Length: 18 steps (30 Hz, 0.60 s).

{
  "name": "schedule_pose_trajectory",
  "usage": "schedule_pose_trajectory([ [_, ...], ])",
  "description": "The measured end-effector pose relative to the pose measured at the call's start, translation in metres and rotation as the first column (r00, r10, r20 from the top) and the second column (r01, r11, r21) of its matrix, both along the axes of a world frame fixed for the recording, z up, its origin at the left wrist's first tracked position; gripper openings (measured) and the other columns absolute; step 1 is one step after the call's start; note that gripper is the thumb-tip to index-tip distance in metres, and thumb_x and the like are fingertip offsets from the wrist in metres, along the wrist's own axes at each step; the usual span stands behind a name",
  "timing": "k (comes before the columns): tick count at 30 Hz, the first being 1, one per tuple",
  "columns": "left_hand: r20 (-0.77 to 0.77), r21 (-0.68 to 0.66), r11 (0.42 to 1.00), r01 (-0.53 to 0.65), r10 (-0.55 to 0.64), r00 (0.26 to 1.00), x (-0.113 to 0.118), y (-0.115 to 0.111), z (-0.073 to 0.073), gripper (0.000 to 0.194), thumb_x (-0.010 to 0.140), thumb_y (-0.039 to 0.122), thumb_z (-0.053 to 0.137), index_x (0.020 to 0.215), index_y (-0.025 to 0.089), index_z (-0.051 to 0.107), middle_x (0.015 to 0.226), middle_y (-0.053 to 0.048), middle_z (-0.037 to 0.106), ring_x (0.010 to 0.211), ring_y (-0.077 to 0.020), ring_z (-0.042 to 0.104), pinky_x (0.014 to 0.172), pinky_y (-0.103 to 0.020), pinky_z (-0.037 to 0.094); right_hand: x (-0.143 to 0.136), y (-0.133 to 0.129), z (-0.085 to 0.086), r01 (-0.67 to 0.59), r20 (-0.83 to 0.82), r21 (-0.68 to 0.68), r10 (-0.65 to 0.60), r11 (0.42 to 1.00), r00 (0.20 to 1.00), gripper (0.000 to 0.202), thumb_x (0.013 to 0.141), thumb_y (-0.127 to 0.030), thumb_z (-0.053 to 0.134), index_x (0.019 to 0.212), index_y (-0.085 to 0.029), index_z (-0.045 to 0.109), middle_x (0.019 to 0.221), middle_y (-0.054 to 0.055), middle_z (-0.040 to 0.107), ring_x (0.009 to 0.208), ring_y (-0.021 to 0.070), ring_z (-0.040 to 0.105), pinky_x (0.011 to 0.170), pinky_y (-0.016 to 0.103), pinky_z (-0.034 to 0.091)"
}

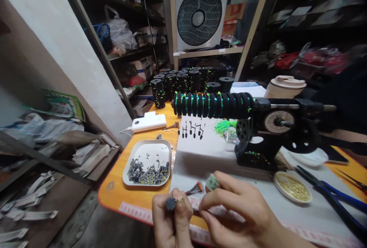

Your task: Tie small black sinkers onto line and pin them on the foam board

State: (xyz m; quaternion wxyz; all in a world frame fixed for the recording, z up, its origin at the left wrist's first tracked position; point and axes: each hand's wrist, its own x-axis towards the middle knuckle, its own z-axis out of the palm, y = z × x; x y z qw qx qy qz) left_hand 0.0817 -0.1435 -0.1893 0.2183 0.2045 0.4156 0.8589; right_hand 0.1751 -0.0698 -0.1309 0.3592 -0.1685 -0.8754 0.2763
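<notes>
My left hand (179, 221), low in the middle of the head view, is closed around a dark grey bundle of fine strands (171, 203), its round cut end facing up. Just right of it, my right hand (241, 208) has thumb and forefinger pinched together close to the left fingers; what lies between those tips is too small to make out. Against the far side of the right fingers shows a grey-green tuft (212, 182); whether it is gripped or lies there, I cannot tell. An orange-tipped bundle (196, 188) appears between the hands, its narrow end toward the left fist.
A white tray (127, 171) of small dark pieces stands left. Behind the hands is a black winding machine (258, 144) with a ringed roller (212, 104). Right lie a dish (304, 199) of golden bits and blue-handled pliers (329, 198). Black spools (182, 81) stand at the back.
</notes>
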Motion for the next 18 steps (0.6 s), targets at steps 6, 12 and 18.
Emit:
schedule_pose_trajectory([
  [6, -0.055, 0.150, 0.986, -0.077, 0.086, 0.995, -0.058, -0.004, 0.021, 0.017, 0.093, 0.020, 0.058, 0.077, 0.022, 0.050, 0.055, 0.007, 0.033, 0.048, -0.0096, 0.031, 0.045, -0.022, 0.031, 0.005, 0.003, 0.002, -0.046, 0.006, 0.171, 0.045, 0.984, 0.999, 0.019, 0.082, -0.003, 0.054, 0.086, -0.018, 0.064, 0.069, 0.005, 0.056, 0.059, 0.0140, 0.054, 0.050, 0.023, 0.045],
  [12, -0.468, -0.306, 0.952, 0.017, -0.166, 0.868, -0.142, -0.012, 0.040, 0.012, 0.094, 0.020, 0.052, 0.095, 0.020, 0.064, 0.059, 0.004, 0.053, 0.052, -0.0111, 0.051, 0.055, -0.023, 0.045, 0.003, 0.004, 0.005, -0.032, 0.045, 0.163, 0.025, 0.986, 0.999, 0.018, 0.081, -0.006, 0.051, 0.083, -0.021, 0.060, 0.068, 0.004, 0.053, 0.061, 0.0183, 0.055, 0.052, 0.028, 0.046],
  [18, -0.668, -0.743, 0.634, -0.216, -0.723, 0.177, -0.181, 0.017, 0.058, 0.035, 0.086, 0.005, 0.036, 0.094, 0.017, 0.067, 0.095, -0.008, 0.068, 0.087, -0.0210, 0.064, 0.082, -0.034, 0.048, 0.001, 0.008, -0.002, -0.048, 0.100, 0.169, 0.032, 0.984, 0.994, 0.017, 0.084, -0.010, 0.053, 0.082, -0.020, 0.065, 0.068, 0.004, 0.052, 0.061, 0.0173, 0.053, 0.050, 0.028, 0.042],
])
